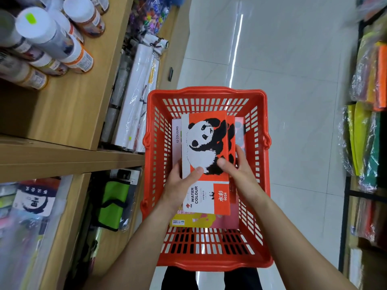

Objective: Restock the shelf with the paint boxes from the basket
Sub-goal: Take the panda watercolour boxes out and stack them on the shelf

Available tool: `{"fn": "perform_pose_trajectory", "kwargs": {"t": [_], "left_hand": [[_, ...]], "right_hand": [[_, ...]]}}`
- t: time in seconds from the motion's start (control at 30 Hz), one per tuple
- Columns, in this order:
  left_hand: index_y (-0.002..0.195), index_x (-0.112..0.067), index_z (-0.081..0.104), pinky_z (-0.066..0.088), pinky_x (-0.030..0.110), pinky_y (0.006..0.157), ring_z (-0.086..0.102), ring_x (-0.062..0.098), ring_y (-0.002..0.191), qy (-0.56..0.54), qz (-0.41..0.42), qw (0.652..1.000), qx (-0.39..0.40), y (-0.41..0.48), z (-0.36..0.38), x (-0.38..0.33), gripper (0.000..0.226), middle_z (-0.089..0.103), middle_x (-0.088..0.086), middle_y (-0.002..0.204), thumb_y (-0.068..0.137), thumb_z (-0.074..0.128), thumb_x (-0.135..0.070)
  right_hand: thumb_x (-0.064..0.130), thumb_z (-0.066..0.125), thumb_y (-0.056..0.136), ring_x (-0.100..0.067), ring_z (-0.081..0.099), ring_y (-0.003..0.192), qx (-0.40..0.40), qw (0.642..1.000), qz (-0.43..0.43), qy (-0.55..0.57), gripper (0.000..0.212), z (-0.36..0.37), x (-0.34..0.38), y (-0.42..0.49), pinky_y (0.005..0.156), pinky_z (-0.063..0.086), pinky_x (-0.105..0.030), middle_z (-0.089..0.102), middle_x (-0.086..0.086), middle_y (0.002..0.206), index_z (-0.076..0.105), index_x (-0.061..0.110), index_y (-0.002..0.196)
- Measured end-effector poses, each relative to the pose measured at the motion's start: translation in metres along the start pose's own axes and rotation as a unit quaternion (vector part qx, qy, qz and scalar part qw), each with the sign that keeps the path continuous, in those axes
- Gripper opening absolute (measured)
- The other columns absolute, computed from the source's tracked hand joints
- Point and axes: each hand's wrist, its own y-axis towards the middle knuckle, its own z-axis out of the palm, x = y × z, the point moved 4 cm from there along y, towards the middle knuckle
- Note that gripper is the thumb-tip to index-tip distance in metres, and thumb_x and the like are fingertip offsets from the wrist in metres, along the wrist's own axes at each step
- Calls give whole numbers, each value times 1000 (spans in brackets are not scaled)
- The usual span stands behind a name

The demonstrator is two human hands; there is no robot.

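Flat rectangular cardboard panda paint box [206, 147] is gripped over slotted red plastic basket [159, 130] by left hand [180, 185] and right hand [240, 172], long axis pointing away from the person.

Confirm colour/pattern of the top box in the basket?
Orange-red with a black-and-white panda; the top box shows best in the head view.
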Motion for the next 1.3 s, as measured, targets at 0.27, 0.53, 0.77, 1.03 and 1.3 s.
{"fn": "perform_pose_trajectory", "kwargs": {"t": [0.27,0.53,0.77,1.03,1.3], "left_hand": [[127,-30,53,62,37,69,78,26,94,47,1,996,-76,-18,-24,4,81,77,0,113,56,91,-41],[125,-36,53,63,43,71,77,26,97,90,41,982,-162,-72,-76,-28,94,75,-3,120,44,96,-57],[126,-35,46,62,44,69,78,26,90,161,40,965,-203,-92,-97,-48,84,66,0,127,59,95,-41],[138,-24,44,59,29,49,79,24,73,121,24,972,-200,-95,-107,-43,78,66,11,129,71,82,-24],[136,-24,47,59,27,50,78,29,82,118,19,978,-172,-93,-112,-43,75,68,14,128,68,79,-22]], "right_hand": [[41,53,105,-26,68,113,-129,983,56,-119,35,-1,-26,13,99,52,-44,70,2,111,56,12,125],[32,44,107,-36,62,124,-244,950,34,-190,43,-14,-34,8,96,46,-37,67,-15,131,52,6,140],[46,62,95,-48,27,146,-266,900,69,-337,71,13,-38,6,121,25,-53,26,-28,160,45,4,151],[61,77,71,-47,35,141,-325,871,81,-359,121,27,-45,4,116,29,-54,31,-27,160,23,-4,157],[75,75,62,-48,37,141,-323,874,74,-355,132,24,-73,-4,116,31,-56,32,-25,158,23,2,159]]}}
